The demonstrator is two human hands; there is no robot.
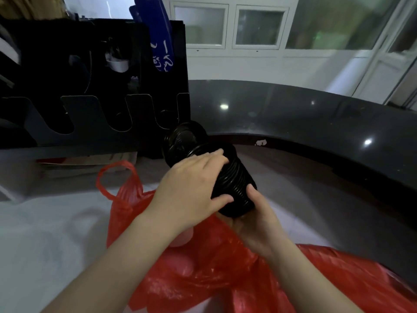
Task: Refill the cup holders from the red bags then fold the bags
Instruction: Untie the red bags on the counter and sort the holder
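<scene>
A stack of black plastic lids point(234, 175) lies tilted in both my hands above the counter, its far end pointing at the holder. My left hand point(191, 190) grips it from above and the left. My right hand point(259, 220) cups its near end from below. Under my forearms a crumpled red plastic bag point(203, 274) spreads over the white worktop, one handle loop point(117, 175) sticking up at the left. The black cup holder point(94, 114) with U-shaped front slots stands at the back left, just beyond the stack.
A curved dark raised counter point(316, 123) runs across the back and right. A white cup point(117, 63) shows inside the holder, and a blue packet point(158, 37) hangs above it. A flat cardboard piece point(90, 161) lies under the holder. White windowed walls stand behind.
</scene>
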